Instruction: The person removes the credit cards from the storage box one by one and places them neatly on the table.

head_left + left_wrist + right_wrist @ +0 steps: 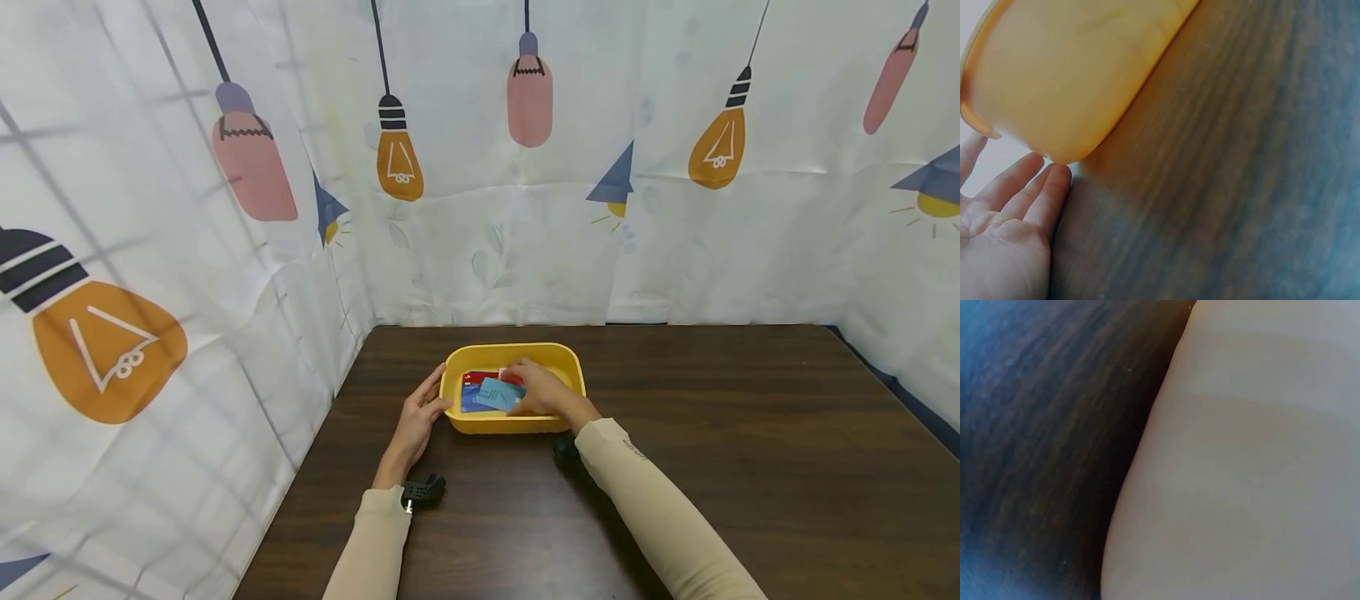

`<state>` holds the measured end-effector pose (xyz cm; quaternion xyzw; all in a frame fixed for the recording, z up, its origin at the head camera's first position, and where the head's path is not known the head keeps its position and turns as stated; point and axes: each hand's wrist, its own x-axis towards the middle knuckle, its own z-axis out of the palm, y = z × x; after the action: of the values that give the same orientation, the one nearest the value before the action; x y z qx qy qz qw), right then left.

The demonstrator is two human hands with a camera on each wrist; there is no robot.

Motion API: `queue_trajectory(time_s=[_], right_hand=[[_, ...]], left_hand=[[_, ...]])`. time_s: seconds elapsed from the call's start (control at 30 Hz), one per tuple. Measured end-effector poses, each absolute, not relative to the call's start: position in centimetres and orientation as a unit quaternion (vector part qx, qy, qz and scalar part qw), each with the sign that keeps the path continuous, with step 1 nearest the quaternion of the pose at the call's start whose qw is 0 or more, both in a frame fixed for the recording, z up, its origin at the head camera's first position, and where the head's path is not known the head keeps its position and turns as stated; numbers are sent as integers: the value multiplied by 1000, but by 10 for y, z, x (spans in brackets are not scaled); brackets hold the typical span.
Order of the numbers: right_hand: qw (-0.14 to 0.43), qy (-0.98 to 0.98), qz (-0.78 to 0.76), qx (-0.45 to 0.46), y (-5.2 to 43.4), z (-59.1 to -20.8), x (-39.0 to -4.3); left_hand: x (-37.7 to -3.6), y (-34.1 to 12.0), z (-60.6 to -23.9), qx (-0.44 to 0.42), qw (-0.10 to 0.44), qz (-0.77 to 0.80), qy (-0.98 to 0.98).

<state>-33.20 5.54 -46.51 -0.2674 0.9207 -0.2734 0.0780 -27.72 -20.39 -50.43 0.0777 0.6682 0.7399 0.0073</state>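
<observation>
A yellow plastic tub [555, 357] sits on the dark wooden table [750, 433]. Inside lie a red card [480, 377], a dark blue card [471, 403] and a light blue card [501, 393]. My right hand [542, 390] reaches into the tub and pinches the light blue card, tilted above the others. My left hand [420, 417] rests flat against the tub's left wall with straight fingers [1035, 187] touching the tub [1066, 75]. The right wrist view shows only the pale tub wall [1247, 475] and table [1054, 444].
White curtains printed with light bulbs [525, 167] close off the back and left sides right at the table's edges. Black wrist camera mounts [423, 492] sit by both sleeves. The table stretches open to the right of the tub.
</observation>
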Motion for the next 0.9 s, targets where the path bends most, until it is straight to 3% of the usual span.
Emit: queue_trajectory(time_s=[0.9], right_hand=[[84,935,-240,-248,52,-462,-330]], left_hand=[[-276,-203,-503,74,12,735,674]])
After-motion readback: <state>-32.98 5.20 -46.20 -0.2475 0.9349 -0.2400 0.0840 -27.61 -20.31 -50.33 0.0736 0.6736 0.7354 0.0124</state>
